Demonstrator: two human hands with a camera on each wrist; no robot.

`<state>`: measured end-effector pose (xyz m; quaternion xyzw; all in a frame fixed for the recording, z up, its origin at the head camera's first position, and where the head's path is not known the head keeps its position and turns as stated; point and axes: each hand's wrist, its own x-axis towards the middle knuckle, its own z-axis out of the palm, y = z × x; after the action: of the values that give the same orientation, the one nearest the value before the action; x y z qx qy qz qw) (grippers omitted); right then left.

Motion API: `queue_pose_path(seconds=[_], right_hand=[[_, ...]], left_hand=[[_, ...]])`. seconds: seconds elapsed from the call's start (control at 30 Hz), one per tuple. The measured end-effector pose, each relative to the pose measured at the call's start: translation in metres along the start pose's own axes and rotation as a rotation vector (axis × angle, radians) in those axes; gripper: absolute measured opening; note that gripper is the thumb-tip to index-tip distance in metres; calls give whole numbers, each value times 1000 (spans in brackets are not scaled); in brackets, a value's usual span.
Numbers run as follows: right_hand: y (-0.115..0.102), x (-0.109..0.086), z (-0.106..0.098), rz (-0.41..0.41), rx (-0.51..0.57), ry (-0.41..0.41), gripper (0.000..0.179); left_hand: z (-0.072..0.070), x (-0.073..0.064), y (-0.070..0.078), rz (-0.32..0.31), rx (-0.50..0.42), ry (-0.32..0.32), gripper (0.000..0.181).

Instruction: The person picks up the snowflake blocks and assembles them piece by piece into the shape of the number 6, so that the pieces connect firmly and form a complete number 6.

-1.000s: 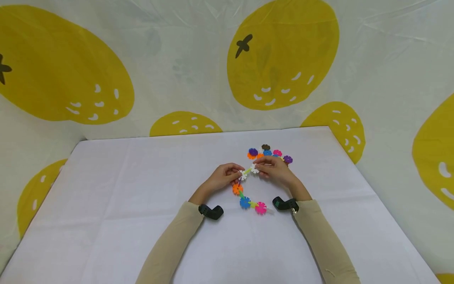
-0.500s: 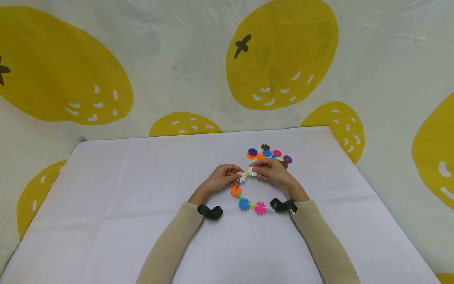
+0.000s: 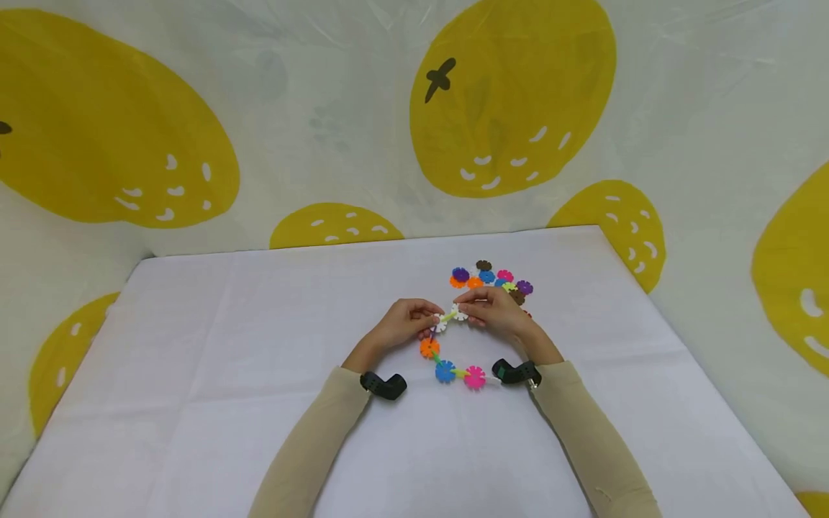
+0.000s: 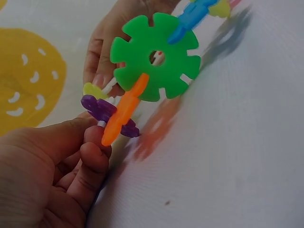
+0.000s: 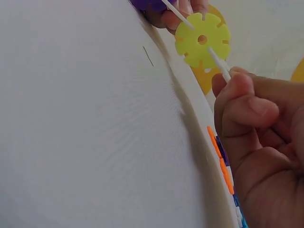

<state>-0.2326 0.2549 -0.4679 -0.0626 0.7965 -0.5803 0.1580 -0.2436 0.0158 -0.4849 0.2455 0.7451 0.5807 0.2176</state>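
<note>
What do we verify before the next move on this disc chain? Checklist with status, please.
1. Left hand gripping the chain: ok, pinching the left white disc.
2. Right hand gripping the chain: ok, pinching the right white disc.
3. Yellow disc between the hands joined on both sides: ok in the right wrist view.
4. Purple disc fully seated: cannot tell, its joint is partly hidden.
5. Green disc linked to orange disc and blue disc: ok.
6. A hand free for the loose discs: not ok, both are occupied.
</note>
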Motion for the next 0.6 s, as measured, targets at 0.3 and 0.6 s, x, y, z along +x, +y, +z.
queue_pose_path(seconds=[0.3,0.6], right_hand=[[-1,-1,-5,-29,-13,-46,23],[-1,-1,-2,-18,15,-40,24]], left_hand=[[2,2,0,3,6,6,23],[2,0,1,-18,4,20,23]])
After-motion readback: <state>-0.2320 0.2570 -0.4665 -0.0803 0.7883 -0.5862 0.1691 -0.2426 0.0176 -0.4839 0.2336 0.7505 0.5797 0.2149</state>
